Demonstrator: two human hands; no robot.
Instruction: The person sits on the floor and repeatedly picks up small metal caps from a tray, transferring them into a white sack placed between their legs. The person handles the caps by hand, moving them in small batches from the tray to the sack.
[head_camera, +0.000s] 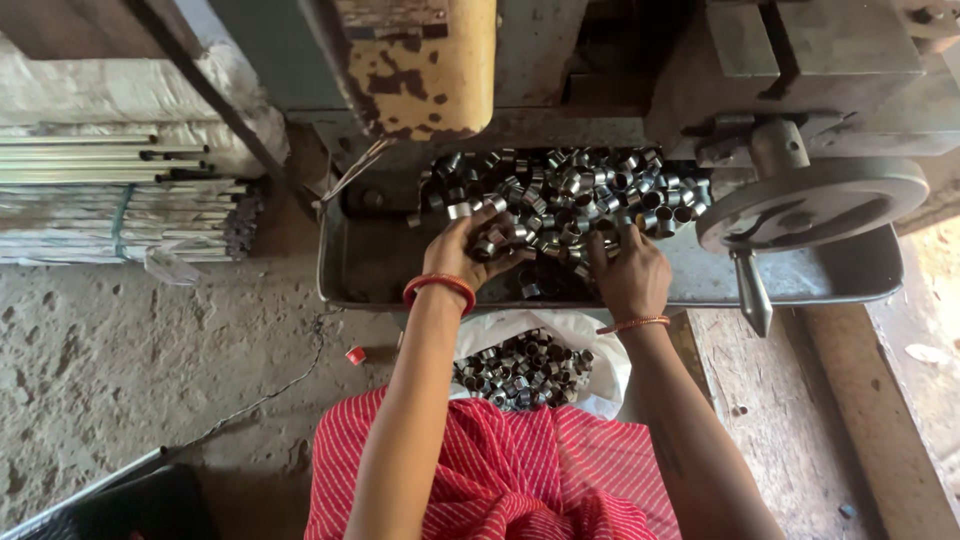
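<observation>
In the head view, short metal rings are heaped along the far edge of the metal tray, and more lie in a white sack below its near edge. A cluster is cupped in the half-closed left hand, while the right hand is laid palm-down, fingers spread, on the heap. The rings are best raked toward the near edge in small scoops, so none are spilled beside the sack.

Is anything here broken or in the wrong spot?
The yellow machine cover is chipped and rusty, with dark patches where paint has flaked. A small red piece lies alone on the dusty floor, away from the metal rings that both hands, left hand and right hand, gather in the tray.
</observation>
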